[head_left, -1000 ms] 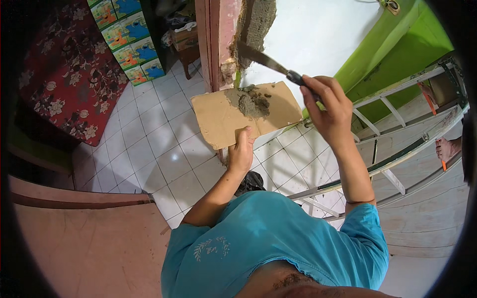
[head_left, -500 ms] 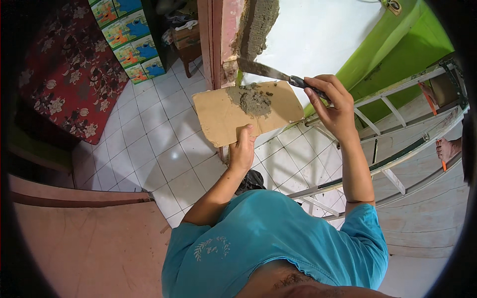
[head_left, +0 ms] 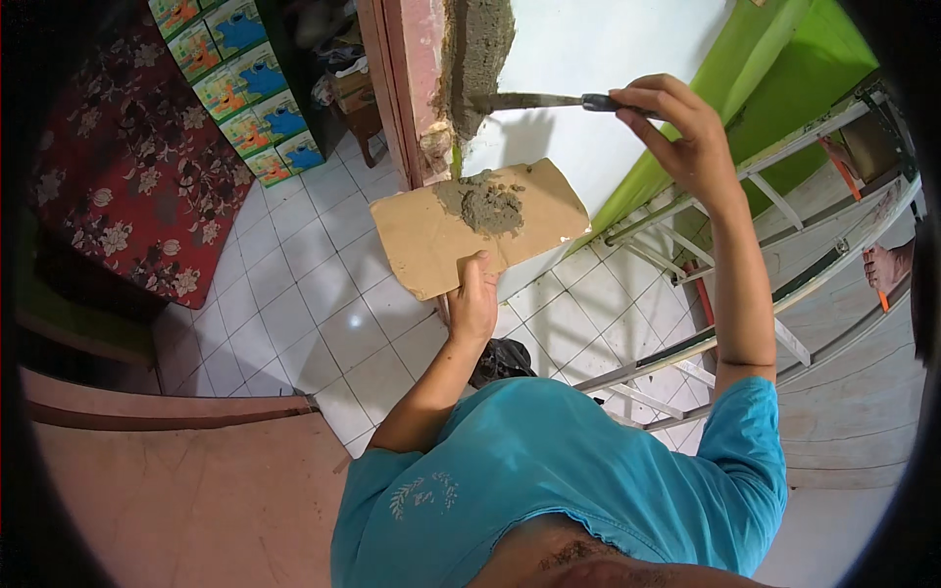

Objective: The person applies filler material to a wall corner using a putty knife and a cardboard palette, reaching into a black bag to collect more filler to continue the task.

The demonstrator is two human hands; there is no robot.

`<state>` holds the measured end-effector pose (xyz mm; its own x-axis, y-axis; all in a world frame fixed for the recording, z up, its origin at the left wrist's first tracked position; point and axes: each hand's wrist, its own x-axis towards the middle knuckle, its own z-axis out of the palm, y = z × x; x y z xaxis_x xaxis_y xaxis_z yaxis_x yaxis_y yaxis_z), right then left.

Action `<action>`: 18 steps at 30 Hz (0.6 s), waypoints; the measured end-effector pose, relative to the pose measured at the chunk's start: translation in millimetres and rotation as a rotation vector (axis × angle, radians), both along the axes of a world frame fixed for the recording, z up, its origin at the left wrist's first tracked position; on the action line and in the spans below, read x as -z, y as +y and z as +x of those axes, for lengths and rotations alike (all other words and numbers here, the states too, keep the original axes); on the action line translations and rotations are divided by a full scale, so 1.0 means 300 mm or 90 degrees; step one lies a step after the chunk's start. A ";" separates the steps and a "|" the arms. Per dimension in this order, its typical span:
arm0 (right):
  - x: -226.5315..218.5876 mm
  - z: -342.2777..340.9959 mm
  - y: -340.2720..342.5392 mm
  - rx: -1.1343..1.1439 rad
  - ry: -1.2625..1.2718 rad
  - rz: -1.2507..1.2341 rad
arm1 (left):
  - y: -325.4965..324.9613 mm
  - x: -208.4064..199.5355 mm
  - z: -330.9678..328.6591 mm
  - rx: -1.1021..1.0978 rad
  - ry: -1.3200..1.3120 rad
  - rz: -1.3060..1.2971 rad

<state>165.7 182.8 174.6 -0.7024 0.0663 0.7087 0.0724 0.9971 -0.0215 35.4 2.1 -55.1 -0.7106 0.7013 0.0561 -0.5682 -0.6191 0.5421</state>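
My left hand (head_left: pixel 474 302) grips the near edge of a flat brown board (head_left: pixel 412 230), thumb on top and fingers hidden underneath. A grey heap of wet mortar (head_left: pixel 492 209) lies on the board, with small lumps beside it. My right hand (head_left: pixel 681 132) is closed round the dark handle of a putty knife (head_left: pixel 539 101), held out to the left. The tip of its blade meets the rough strip of grey mortar (head_left: pixel 480 59) that runs along the white wall (head_left: pixel 598 59) beside the pink door frame (head_left: pixel 392 78).
An aluminium ladder (head_left: pixel 774 201) leans at the right, where another person's hand (head_left: pixel 887 267) shows. A black bag (head_left: pixel 502 361) is on the tiled floor (head_left: pixel 294 250). Left are patterned boxes (head_left: pixel 245 78) and a red floral cloth (head_left: pixel 147 186). A pink surface (head_left: pixel 176 490) fills the lower left.
My right hand has moved up and to the right, and the putty knife's tip has shifted from the strip's lower end onto the mortar. The board stays in my left hand.
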 end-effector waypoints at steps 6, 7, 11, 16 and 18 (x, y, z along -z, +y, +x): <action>-0.004 0.007 -0.057 -0.008 -0.085 0.111 | 0.010 0.043 -0.008 0.011 -0.010 -0.006; 0.012 0.000 -0.052 -0.019 -0.096 0.150 | 0.013 0.049 -0.009 0.012 -0.007 0.013; 0.016 -0.005 -0.051 0.001 -0.083 0.177 | 0.014 0.073 -0.020 0.018 0.049 0.007; -0.043 0.007 -0.072 0.034 -0.039 0.234 | 0.015 0.057 -0.013 0.010 0.032 0.019; -0.067 0.009 -0.080 0.031 -0.036 0.263 | 0.011 0.050 -0.012 0.005 0.020 0.033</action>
